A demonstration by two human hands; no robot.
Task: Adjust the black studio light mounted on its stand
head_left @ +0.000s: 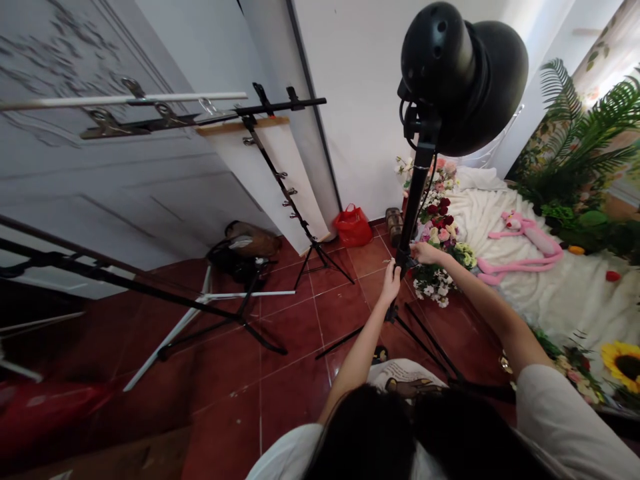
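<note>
A black lamp (463, 77) with a round shade tops a black light stand (416, 193) in front of me. My left hand (391, 281) is wrapped round the stand's pole, low down. Close beside it, my right hand (426, 254) is closed at a knob or clamp on the pole's right side; its fingertips partly hide that small part. A thin cable runs down along the pole from the lamp. Below my hands the stand's black legs (423, 337) spread over the floor.
At left, a black stand with clips (270, 160) stands before a white backdrop roll (295, 160). A red bag (353, 227) sits by the wall. Flowers (443, 233), a pink plush toy (530, 243) and white fabric (590, 293) lie right. More tripod legs (185, 327) cross the red tiles.
</note>
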